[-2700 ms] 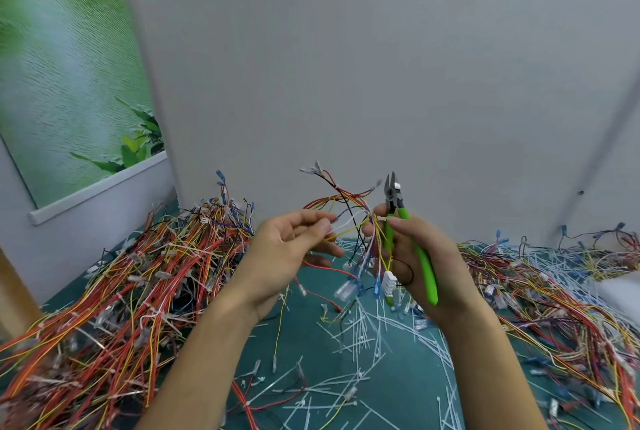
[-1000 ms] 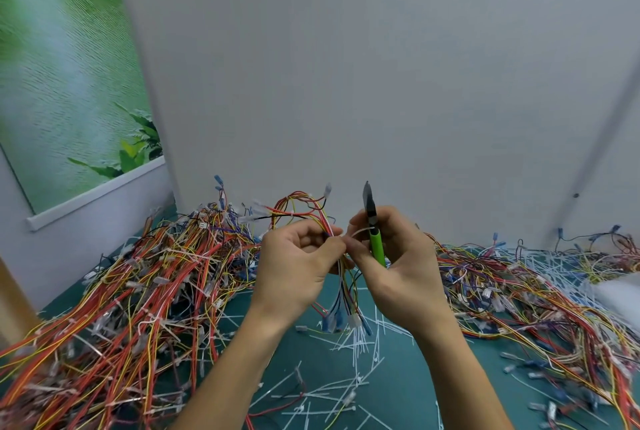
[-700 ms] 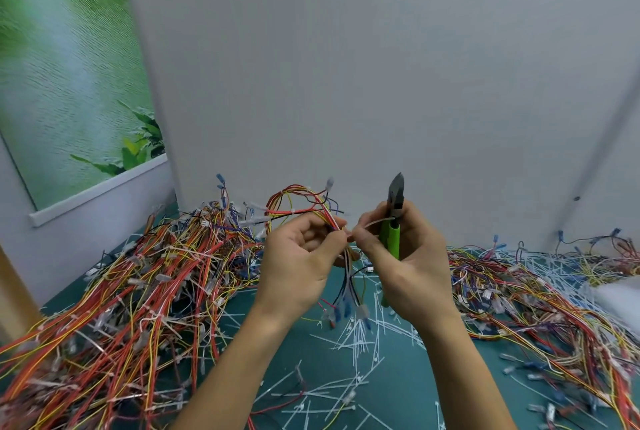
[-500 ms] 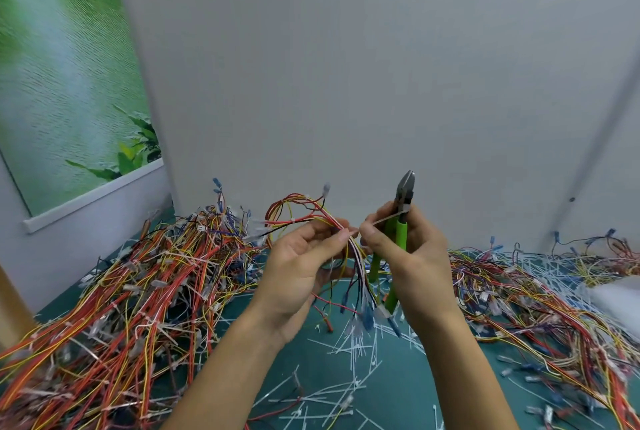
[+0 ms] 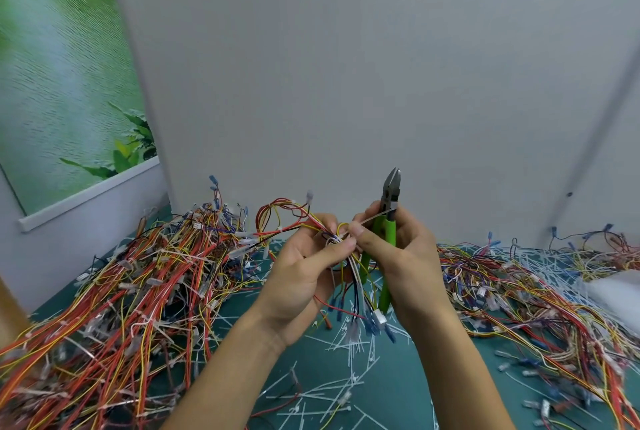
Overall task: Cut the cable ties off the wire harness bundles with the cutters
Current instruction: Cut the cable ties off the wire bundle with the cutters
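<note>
Mid-job, by the look of it: loose cut ties (image 5: 332, 391) litter the green worktop (image 5: 391, 391) at six o'clock, so plenty of snipping is done. The left hand (image 5: 301, 277) is curled around one wire harness (image 5: 284, 211), held up dead centre. The right hand (image 5: 405, 256) is wrapped round the green-handled cutters (image 5: 390, 235), nose at twelve o'clock, blades together, while its thumb and forefinger pinch a white cable tie (image 5: 372, 219). Fingers hide whether that tie is cut through or only being pulled. A big heap (image 5: 131, 291) at nine o'clock shows white ties on its wires, so lots remains. The tangle (image 5: 519, 294) at three o'clock is too blurred to judge, and a pale object (image 5: 616, 287) is cut off at the right edge.
</note>
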